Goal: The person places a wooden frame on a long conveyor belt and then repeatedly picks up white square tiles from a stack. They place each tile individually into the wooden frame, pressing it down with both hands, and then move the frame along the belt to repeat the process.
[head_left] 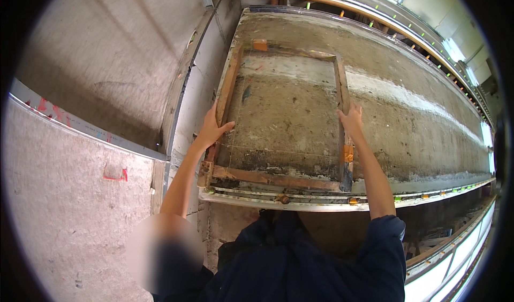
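A wooden frame is lying flat on the bench, spanning the space between the left hand, whose fingers are gripping its left side rail, and the right hand, whose fingers are gripping its right side rail opposite.

Frame on table, left end

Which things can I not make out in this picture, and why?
All in the head view:
- Palms of the left grip and right grip: hidden by the hands themselves.
- Underside of the wooden frame: hidden by the frame.
- Part of the left arm: covered by a round blur.
- Items beneath the long table: too dark.
- White panel, lower right: cut off by the picture's edge.
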